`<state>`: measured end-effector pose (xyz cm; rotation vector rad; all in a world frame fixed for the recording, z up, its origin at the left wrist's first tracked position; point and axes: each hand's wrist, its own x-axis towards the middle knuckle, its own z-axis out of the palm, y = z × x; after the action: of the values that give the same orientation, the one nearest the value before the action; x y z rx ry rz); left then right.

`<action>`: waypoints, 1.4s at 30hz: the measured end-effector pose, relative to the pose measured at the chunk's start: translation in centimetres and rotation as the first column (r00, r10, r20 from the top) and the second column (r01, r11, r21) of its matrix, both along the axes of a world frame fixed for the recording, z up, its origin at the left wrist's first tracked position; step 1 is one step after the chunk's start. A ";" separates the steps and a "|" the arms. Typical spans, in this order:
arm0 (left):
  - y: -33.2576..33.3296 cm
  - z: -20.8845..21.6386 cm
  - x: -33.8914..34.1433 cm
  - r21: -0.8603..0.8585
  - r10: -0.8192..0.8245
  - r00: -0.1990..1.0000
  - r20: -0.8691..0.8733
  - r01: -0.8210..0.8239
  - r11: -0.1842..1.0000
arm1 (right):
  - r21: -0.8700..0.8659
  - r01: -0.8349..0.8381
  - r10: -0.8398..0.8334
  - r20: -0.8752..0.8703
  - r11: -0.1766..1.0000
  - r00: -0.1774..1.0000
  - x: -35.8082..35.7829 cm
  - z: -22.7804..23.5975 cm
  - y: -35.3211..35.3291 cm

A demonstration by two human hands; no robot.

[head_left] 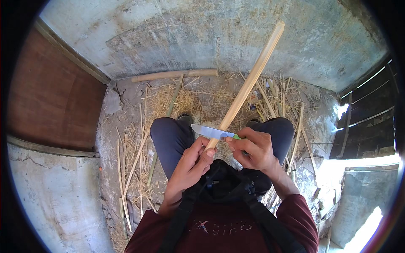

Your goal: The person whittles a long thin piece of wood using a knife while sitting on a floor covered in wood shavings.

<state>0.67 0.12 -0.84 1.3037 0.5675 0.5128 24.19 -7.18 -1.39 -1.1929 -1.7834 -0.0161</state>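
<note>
A long pale split strip, bamboo or wood, (249,83) slants from my lap up and away to the right. Its near end is gripped by my left hand (195,162), thumb on top and fingers wrapped round it. My right hand (254,151) holds a knife (211,132) by its green handle, most of which is hidden in the fingers. The blade points left and lies across the strip, just beyond my left fingertips. Whether its edge bites into the strip I cannot tell.
Straw-like shavings (181,100) and several thin strips litter the floor on both sides of my knees. A thick pole (175,75) lies along the far wall (168,38). At left is a brown panel (55,88); dark slats (367,114) stand at right.
</note>
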 end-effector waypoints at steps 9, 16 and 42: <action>-0.8 0.1 -0.2 0.048 0.040 0.999 -0.031 -0.039 0.998 | 0.000 -0.028 0.028 0.050 1.000 0.998 -0.8 0.5 -0.4; -1.0 0.6 -0.7 0.111 0.048 0.992 -0.115 -0.035 0.993 | 0.005 0.017 -0.017 0.011 1.000 1.000 -0.4 1.2 -0.3; -1.9 0.9 -1.3 0.185 0.047 0.988 -0.149 -0.019 0.983 | 0.025 -0.005 0.003 0.072 1.000 0.997 0.4 2.2 -0.8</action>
<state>-0.62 -1.73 0.02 1.5201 0.6826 0.5041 24.58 -7.98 0.81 -1.1846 -1.8429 -0.0796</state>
